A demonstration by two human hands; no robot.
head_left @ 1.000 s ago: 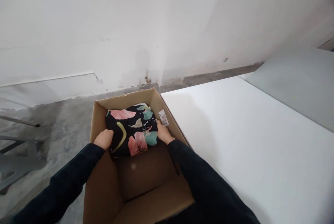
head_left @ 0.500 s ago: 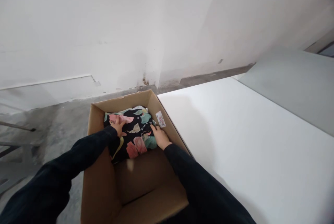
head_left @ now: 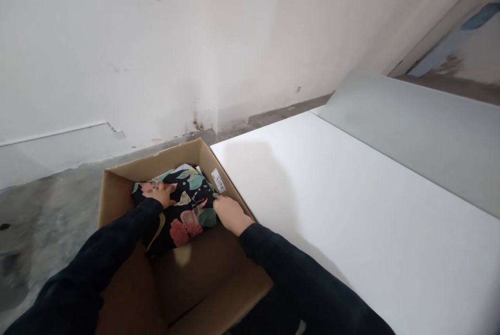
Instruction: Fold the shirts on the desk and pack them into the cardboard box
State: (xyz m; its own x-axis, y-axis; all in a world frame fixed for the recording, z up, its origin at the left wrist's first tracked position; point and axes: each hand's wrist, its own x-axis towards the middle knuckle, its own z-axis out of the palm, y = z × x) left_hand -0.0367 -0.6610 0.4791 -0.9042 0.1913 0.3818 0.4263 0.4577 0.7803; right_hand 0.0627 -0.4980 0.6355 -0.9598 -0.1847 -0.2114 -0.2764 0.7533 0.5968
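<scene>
A folded black cloth [head_left: 190, 223] with pink, red and green flowers lies at the far end of an open cardboard box [head_left: 154, 159]. My left hand [head_left: 161, 193] rests on top of the cloth at its left side, fingers spread. At the cloth's right edge, my right hand [head_left: 233, 215] has its fingers drawn together, pinching the edge; its fingertips are partly hidden. A white label [head_left: 218, 181] with red marks is on the box's inner right wall, just beyond my right hand. The near part of the box shows bare brown cardboard.
A white tabletop [head_left: 332, 210] adjoins the right side of the box, with a pale greenish panel [head_left: 422, 132] farther right. Behind stands a stained white wall [head_left: 97, 38]. Grey concrete floor [head_left: 58, 205] shows on the left.
The view has swung right, so box and table sit farther left in it. My right hand's fingers have closed in at the cloth's edge; my left hand still lies on top.
</scene>
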